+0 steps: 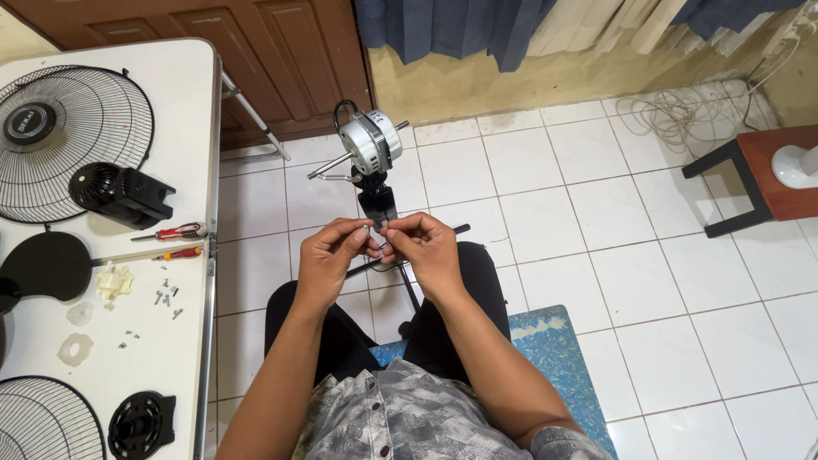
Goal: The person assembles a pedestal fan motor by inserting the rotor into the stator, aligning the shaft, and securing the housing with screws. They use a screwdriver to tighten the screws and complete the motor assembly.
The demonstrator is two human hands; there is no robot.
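My left hand (328, 255) and right hand (426, 249) are together, fingertips pinching a small metal part (372, 228) between them; too small to identify. Just beyond my hands, the bare fan motor (369, 141) stands on its stand neck (377, 203). Well off to my left, two red-handled screwdrivers (175, 232) and loose screws (167, 296) lie on the white table (183, 102).
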